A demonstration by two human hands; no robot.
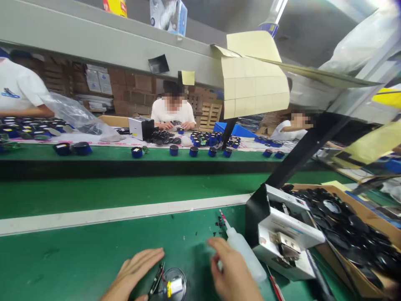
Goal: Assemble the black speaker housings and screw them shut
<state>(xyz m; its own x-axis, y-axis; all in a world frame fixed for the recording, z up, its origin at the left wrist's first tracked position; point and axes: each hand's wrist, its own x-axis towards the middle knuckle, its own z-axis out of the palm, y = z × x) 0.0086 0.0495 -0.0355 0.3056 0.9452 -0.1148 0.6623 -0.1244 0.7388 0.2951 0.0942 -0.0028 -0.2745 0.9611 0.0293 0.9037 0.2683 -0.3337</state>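
My left hand (133, 271) is at the near edge of the view with its fingers stretched out. Just right of it lies a round, clear-rimmed part (184, 276) carrying a small component with a yellow and white label (175, 286) and thin dark and red wires. Whether the left thumb touches this part, I cannot tell. My right hand (233, 269) hovers right of the part, slightly blurred, index finger and thumb apart and nothing visible between them. Behind it a translucent squeeze bottle (247, 253) with a pink-tipped nozzle lies on the green bench (94, 255).
Right of the bottle stands a white and black metal device (288, 234). A carton (336, 267) of round black parts and a red-handled tool (276, 286) are nearby. Blue round units (193, 151) line the far ledge. A person (173, 110) sits opposite; paper sheets (255, 83) hang overhead.
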